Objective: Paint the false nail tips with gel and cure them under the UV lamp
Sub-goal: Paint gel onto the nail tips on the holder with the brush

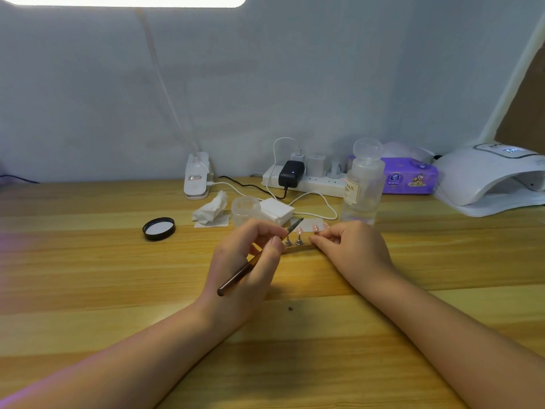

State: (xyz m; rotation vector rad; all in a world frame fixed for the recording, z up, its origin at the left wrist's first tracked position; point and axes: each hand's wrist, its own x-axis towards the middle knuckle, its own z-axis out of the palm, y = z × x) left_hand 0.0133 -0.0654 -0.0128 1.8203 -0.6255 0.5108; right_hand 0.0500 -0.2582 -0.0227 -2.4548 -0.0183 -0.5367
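My left grip (250, 258) pinches a brown-handled brush (253, 262) between thumb and fingers, its dark tip angled up toward the false nail tips (299, 231) standing on small metal stands (299, 240) at mid-worktop (88, 276). My right grip (351, 246) is curled, fingertips (317, 239) pinching the end of the strip that carries the stands; more pink tips (317, 228) show just beyond my fingers. The UV lamp (489, 178) sits well apart at the far right. Behind the stands are a clear bottle (364, 184), a small clear jar (246, 209), a stack of white pads (275, 211), a crumpled tissue (211, 209) and a black lid (159, 228).
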